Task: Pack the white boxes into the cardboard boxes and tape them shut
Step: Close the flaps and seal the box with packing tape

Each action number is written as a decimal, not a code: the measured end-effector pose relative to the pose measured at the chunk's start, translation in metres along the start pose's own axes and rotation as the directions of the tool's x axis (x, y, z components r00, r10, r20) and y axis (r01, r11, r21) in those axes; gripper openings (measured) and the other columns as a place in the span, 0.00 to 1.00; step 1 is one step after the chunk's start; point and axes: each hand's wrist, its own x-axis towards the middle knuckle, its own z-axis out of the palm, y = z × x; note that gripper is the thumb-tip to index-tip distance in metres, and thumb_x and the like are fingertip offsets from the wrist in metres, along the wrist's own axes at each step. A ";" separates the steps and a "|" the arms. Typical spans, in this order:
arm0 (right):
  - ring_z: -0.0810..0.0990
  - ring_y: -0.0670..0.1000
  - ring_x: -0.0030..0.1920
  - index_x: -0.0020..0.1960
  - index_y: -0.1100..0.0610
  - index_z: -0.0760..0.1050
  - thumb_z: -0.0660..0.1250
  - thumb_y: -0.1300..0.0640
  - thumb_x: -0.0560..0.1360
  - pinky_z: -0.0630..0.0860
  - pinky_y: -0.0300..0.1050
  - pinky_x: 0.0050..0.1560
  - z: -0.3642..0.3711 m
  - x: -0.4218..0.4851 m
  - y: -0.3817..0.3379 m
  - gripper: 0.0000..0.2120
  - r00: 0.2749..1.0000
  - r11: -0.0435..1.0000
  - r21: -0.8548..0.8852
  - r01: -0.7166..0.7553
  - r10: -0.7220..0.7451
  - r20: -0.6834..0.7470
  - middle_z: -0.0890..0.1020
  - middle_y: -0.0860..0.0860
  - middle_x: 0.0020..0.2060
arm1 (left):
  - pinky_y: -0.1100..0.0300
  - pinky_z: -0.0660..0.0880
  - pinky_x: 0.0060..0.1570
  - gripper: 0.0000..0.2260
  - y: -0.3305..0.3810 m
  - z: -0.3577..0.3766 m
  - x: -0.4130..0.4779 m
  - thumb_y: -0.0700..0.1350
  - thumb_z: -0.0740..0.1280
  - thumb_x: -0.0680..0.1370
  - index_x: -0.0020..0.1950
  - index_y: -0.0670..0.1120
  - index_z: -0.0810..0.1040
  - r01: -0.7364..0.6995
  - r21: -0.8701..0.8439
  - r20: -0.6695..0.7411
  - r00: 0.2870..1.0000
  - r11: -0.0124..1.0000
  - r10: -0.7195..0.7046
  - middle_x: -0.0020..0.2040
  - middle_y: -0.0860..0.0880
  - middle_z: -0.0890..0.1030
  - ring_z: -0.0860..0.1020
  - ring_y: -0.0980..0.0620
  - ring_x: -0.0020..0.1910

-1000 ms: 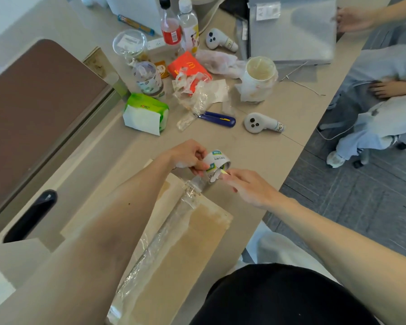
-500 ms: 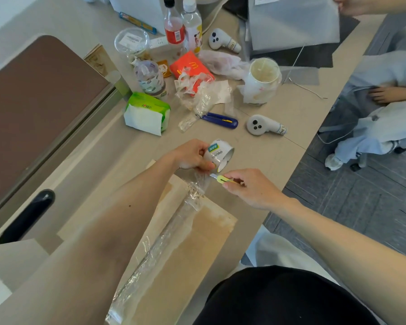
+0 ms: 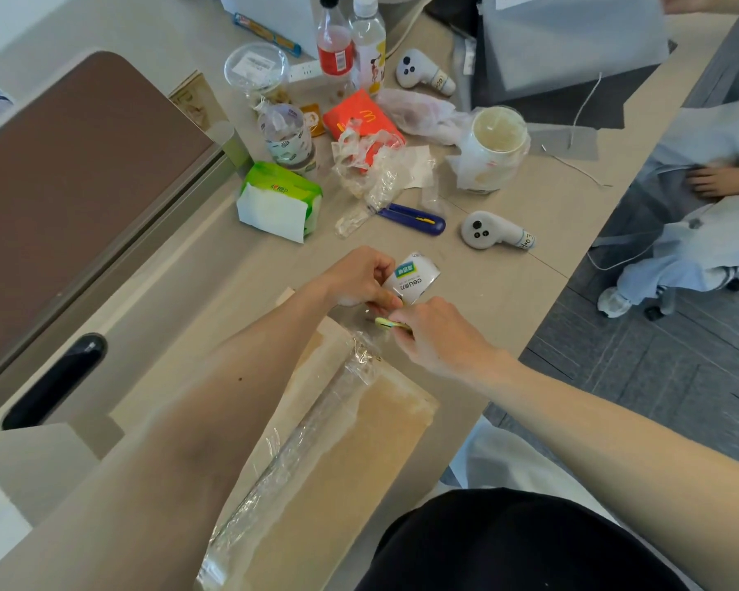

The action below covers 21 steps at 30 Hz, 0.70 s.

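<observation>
One cardboard box (image 3: 359, 454), long axis near-left to far-right; tape strip (image 3: 316, 424) along it. Left hand (image 3: 355, 281) grips one tape roll (image 3: 414, 278); right hand (image 3: 438, 337) pinches one yellow cutter (image 3: 385, 322).

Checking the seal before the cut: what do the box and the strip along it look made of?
The cardboard box looks like matte brown paperboard, dull with no glare. The tape strip looks like clear glossy plastic film: wrinkled, shiny, box showing through.
</observation>
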 end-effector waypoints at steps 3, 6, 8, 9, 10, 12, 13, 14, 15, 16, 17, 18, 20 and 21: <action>0.76 0.62 0.39 0.48 0.60 0.78 0.59 0.57 0.79 0.67 0.48 0.36 0.003 0.014 -0.012 0.11 0.999 0.998 -0.061 0.024 -0.021 0.039 0.76 0.56 0.37 | 0.60 0.72 0.33 0.09 -0.003 0.000 0.001 0.30 0.75 0.67 0.39 0.34 0.76 -0.048 0.060 -0.022 0.999 0.997 0.049 0.35 0.43 0.79 0.73 0.53 0.32; 0.79 0.63 0.41 0.49 0.61 0.78 0.58 0.58 0.79 0.68 0.48 0.35 0.006 0.024 -0.015 0.11 0.998 0.991 -0.128 0.029 -0.020 0.065 0.79 0.59 0.42 | 0.60 0.72 0.33 0.07 -0.004 0.000 0.001 0.28 0.72 0.67 0.38 0.36 0.76 -0.054 0.058 -0.026 0.998 0.997 0.056 0.34 0.41 0.79 0.73 0.52 0.32; 0.79 0.63 0.42 0.51 0.60 0.78 0.58 0.57 0.78 0.67 0.48 0.36 0.005 0.020 -0.009 0.11 0.997 0.990 -0.142 0.012 -0.002 0.071 0.80 0.60 0.43 | 0.58 0.74 0.34 0.08 -0.004 0.000 0.001 0.28 0.74 0.66 0.39 0.34 0.76 -0.050 0.037 -0.017 0.999 0.998 0.051 0.35 0.40 0.80 0.75 0.51 0.32; 0.79 0.63 0.42 0.51 0.59 0.78 0.58 0.56 0.78 0.67 0.48 0.36 0.004 0.015 -0.004 0.11 0.997 0.990 -0.140 0.006 0.004 0.071 0.80 0.60 0.43 | 0.57 0.76 0.34 0.10 -0.005 0.000 0.001 0.29 0.75 0.66 0.38 0.35 0.75 -0.043 0.021 -0.014 0.999 0.999 0.043 0.36 0.41 0.80 0.76 0.51 0.32; 0.78 0.63 0.41 0.51 0.58 0.77 0.58 0.56 0.78 0.68 0.48 0.36 0.002 0.009 0.000 0.11 0.997 0.989 -0.148 0.008 0.003 0.071 0.79 0.59 0.42 | 0.56 0.78 0.35 0.11 -0.005 0.001 0.002 0.30 0.77 0.66 0.36 0.38 0.75 -0.032 0.009 -0.015 0.999 0.999 0.032 0.36 0.41 0.81 0.77 0.51 0.32; 0.75 0.63 0.38 0.47 0.57 0.75 0.57 0.56 0.78 0.68 0.48 0.37 -0.002 -0.002 0.005 0.09 0.997 0.988 -0.154 0.000 0.013 0.080 0.75 0.56 0.37 | 0.55 0.79 0.37 0.15 -0.003 0.002 0.002 0.31 0.79 0.65 0.34 0.43 0.74 -0.019 -0.001 -0.014 1.000 1.000 0.019 0.38 0.42 0.82 0.79 0.51 0.33; 0.71 0.62 0.36 0.43 0.56 0.72 0.58 0.56 0.78 0.67 0.48 0.37 -0.003 -0.007 0.006 0.08 0.996 0.989 -0.145 -0.006 0.019 0.087 0.73 0.55 0.35 | 0.55 0.79 0.38 0.15 -0.003 0.002 0.002 0.32 0.79 0.65 0.35 0.43 0.74 -0.018 0.006 -0.012 1.000 1.000 0.018 0.38 0.42 0.83 0.79 0.52 0.34; 0.69 0.61 0.35 0.41 0.54 0.69 0.58 0.57 0.78 0.66 0.48 0.37 -0.003 -0.009 0.006 0.08 0.995 0.990 -0.140 -0.011 0.024 0.092 0.72 0.56 0.35 | 0.56 0.79 0.38 0.14 -0.003 0.002 0.002 0.33 0.80 0.65 0.36 0.42 0.75 -0.019 0.013 -0.009 1.000 1.000 0.019 0.38 0.42 0.83 0.79 0.52 0.34; 0.69 0.61 0.35 0.40 0.53 0.67 0.58 0.56 0.78 0.67 0.48 0.36 -0.002 -0.010 0.007 0.08 0.995 0.989 -0.146 -0.011 0.025 0.097 0.74 0.56 0.35 | 0.56 0.79 0.38 0.13 -0.003 0.002 0.003 0.33 0.80 0.65 0.37 0.40 0.75 -0.017 0.014 -0.009 1.000 1.000 0.017 0.38 0.42 0.83 0.79 0.52 0.34; 0.70 0.61 0.35 0.39 0.54 0.67 0.58 0.56 0.78 0.68 0.49 0.36 0.000 -0.009 0.007 0.08 0.994 0.988 -0.154 -0.012 0.027 0.101 0.77 0.57 0.37 | 0.54 0.80 0.39 0.13 -0.003 0.002 0.003 0.33 0.80 0.65 0.37 0.40 0.76 -0.016 0.011 -0.008 1.000 1.000 0.016 0.39 0.40 0.83 0.79 0.51 0.35; 0.72 0.62 0.36 0.40 0.55 0.69 0.57 0.56 0.78 0.70 0.49 0.36 0.003 -0.005 0.006 0.09 0.994 0.987 -0.160 -0.011 0.028 0.103 0.79 0.58 0.39 | 0.51 0.80 0.40 0.14 -0.003 0.002 0.002 0.33 0.80 0.65 0.36 0.41 0.75 -0.012 0.009 -0.013 1.000 1.000 0.012 0.39 0.38 0.83 0.80 0.49 0.35; 0.75 0.63 0.37 0.42 0.57 0.72 0.57 0.56 0.78 0.70 0.50 0.36 0.006 -0.002 0.005 0.09 0.994 0.987 -0.159 -0.011 0.028 0.102 0.80 0.59 0.40 | 0.50 0.80 0.40 0.14 -0.002 0.002 0.002 0.32 0.79 0.65 0.34 0.42 0.74 -0.010 0.006 -0.017 1.000 1.000 0.011 0.39 0.38 0.83 0.80 0.48 0.35; 0.77 0.64 0.40 0.47 0.59 0.76 0.57 0.56 0.78 0.69 0.49 0.36 0.011 0.006 0.000 0.11 0.994 0.987 -0.159 -0.019 0.035 0.102 0.79 0.60 0.41 | 0.54 0.79 0.36 0.15 -0.001 0.002 0.000 0.31 0.78 0.66 0.34 0.43 0.74 -0.012 -0.003 -0.016 1.000 1.000 0.012 0.35 0.42 0.81 0.79 0.49 0.33; 0.77 0.64 0.40 0.48 0.60 0.76 0.58 0.56 0.78 0.67 0.49 0.36 0.012 0.008 -0.003 0.11 0.994 0.987 -0.158 -0.019 0.036 0.101 0.79 0.60 0.41 | 0.57 0.79 0.34 0.15 0.000 0.001 -0.001 0.31 0.78 0.66 0.34 0.43 0.74 -0.014 0.003 -0.020 1.000 1.000 0.014 0.34 0.43 0.81 0.78 0.51 0.32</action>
